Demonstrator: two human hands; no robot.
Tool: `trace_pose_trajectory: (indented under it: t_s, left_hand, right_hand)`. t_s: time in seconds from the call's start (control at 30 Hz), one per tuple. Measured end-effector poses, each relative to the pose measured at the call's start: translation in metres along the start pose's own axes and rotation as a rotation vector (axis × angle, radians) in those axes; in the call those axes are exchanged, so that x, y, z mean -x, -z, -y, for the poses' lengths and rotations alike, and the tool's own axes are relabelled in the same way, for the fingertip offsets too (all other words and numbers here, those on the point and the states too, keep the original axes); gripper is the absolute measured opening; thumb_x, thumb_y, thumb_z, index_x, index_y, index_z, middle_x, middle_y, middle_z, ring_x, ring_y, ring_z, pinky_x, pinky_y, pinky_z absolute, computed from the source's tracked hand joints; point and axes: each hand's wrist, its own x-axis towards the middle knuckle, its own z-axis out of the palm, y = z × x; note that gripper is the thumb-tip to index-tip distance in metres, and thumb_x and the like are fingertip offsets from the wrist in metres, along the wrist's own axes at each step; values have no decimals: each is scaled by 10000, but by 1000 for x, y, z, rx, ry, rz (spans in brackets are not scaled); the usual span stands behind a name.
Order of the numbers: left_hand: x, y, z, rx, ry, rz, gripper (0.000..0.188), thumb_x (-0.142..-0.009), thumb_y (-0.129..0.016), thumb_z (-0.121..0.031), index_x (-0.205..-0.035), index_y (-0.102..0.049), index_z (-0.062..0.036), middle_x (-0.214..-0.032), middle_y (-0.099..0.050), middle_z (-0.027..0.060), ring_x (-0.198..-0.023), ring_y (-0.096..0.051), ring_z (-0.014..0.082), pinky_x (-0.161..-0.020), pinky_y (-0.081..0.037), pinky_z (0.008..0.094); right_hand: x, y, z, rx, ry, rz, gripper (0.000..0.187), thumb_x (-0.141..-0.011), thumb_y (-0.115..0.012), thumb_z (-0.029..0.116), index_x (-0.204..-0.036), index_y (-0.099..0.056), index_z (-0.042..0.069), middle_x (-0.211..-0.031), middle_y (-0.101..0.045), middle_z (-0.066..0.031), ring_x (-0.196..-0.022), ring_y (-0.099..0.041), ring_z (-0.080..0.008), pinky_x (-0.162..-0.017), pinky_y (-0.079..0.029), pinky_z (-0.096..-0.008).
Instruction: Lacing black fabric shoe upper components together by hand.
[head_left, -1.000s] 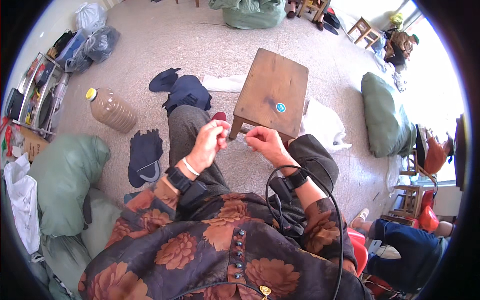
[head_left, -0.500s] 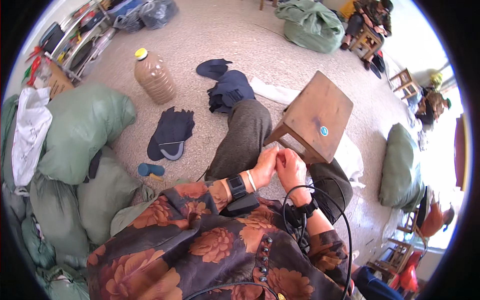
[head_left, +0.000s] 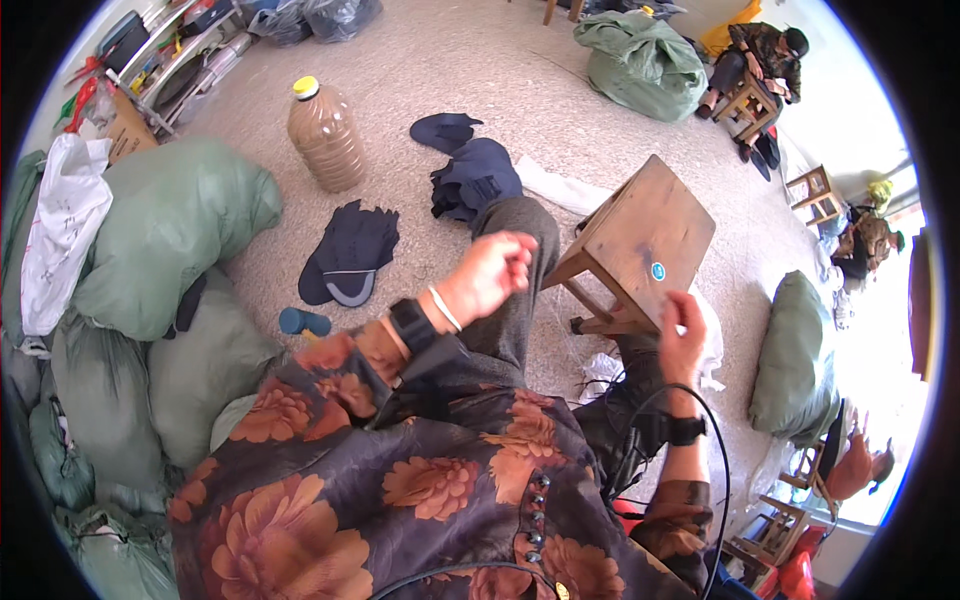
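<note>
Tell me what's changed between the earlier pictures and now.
The left hand moved left and forward and the right hand moved right, parting from where they met half a second ago. Whether either holds anything is unclear. The wooden stool, yellow-capped bottle and dark blue fabric pieces stayed in place.

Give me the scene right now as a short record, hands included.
stool: wooden, round blue sticker on top
left hand: raised, left of the stool, fingers curled; grip unclear
right hand: by the stool's near end, blurred; grip unclear
dark cloth: on the floor
bottle: beyond the cloth, yellow cap
green sacks: several piled at left
</note>
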Motion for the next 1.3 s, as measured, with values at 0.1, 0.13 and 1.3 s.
trace_pose_trajectory:
  t_s: [0.1,0.13,1.3]
  left_hand:
    - [15,38,-63,-56,-211,-16,185,-955,-519,-18,-1101,-626,18,-869,-644,66,-747,-630,172,-725,-554,347]
    - [24,56,-83,-78,-254,-68,199,-944,-518,7,-1115,-618,24,-879,-646,79,-762,-635,185,-760,-560,371]
    - [57,420,-71,-1090,10,-1604,144,-768,-775,-81,-896,-751,-20,-797,-730,71,-752,-695,202,-703,-543,339]
  right_hand:
    - [-5,44,-17,-46,-58,-61,117,-925,-593,14,-1015,-669,10,-822,-661,-57,-723,-614,-116,-694,-511,-271]
    - [-6,57,-31,-97,-84,-10,114,-942,-582,13,-1024,-660,4,-842,-663,-40,-716,-605,-98,-670,-510,-254]
    - [-131,-69,-155,125,-333,358,208,-977,-615,153,-838,-559,9,-754,-499,6,-732,-443,-93,-662,-409,-253]
